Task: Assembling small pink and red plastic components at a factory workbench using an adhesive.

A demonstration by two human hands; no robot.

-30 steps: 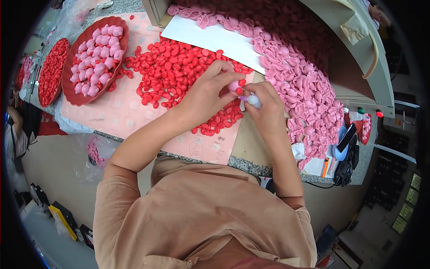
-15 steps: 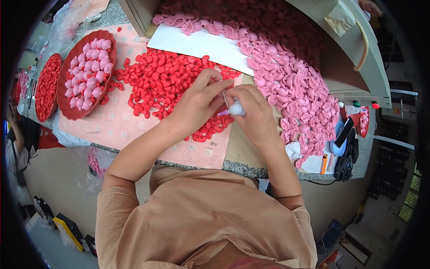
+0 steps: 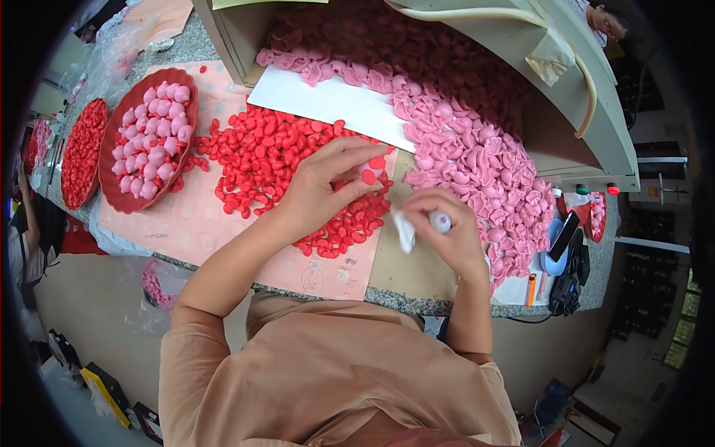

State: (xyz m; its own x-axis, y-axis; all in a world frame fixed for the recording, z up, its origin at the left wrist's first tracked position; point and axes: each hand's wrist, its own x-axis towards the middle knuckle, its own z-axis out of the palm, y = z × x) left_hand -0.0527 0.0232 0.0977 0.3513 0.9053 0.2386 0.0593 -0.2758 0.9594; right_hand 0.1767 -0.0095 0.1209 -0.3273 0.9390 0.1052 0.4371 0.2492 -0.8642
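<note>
My left hand (image 3: 316, 182) is closed, its thumb and fingers pinching a small pink piece (image 3: 363, 168) with round red parts on it, above the right edge of the red pile. To its right, my right hand (image 3: 456, 237) grips a small whitish squeeze bottle (image 3: 439, 221). A white tissue (image 3: 405, 232), slightly blurred, is pinched in the thumb and fingers of that same hand. Under and left of my left hand lies a heap of small glossy red bean-shaped pieces (image 3: 257, 156). Pink ruffled and rounded pieces (image 3: 484, 167) spread beyond my right hand.
A red scalloped dish (image 3: 119, 195) at left holds pink pieces with red parts. Beside it stands a tray of red pieces (image 3: 82, 153). A white board (image 3: 328, 100) edges the beige cabinet (image 3: 596, 160). An orange lighter (image 3: 530, 290) and phone (image 3: 564, 237) lie at right.
My right hand has moved right and down, taking the bottle away from the pink piece. The tissue, which lay near the pink pile, is now in my right hand.
</note>
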